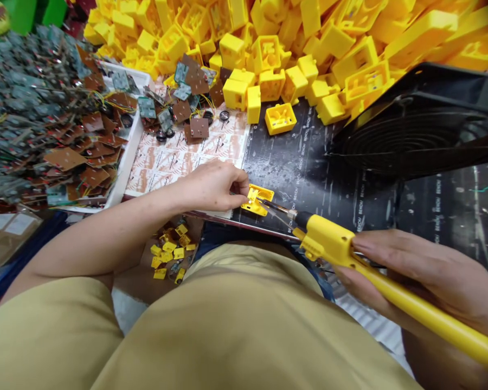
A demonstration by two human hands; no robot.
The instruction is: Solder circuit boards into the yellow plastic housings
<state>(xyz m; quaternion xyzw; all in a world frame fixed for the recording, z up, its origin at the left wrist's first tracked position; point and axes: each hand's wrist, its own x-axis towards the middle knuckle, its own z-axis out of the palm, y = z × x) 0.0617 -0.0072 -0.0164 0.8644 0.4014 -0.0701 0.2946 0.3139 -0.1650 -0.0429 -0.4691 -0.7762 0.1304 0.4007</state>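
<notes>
My left hand [217,185] is closed, thumb and fingertips pressed together at the left side of a small yellow plastic housing [267,194] near the table's front edge. Whether a small part or wire is also between those fingers is hidden. In my right hand [427,271] is a yellow soldering iron [333,238], fingers wrapped round its body. The iron points left, and its dark tip reaches into the housing. A thin metal feed tube runs beside the tip, down to the same spot.
Yellow housings [268,51] are heaped along the back. At left a white tray [124,179] overflows with circuit boards [65,157]; more boards [199,128] lie beside it. A black fan [415,124] stands at right. Below the table edge are yellow pieces [168,247].
</notes>
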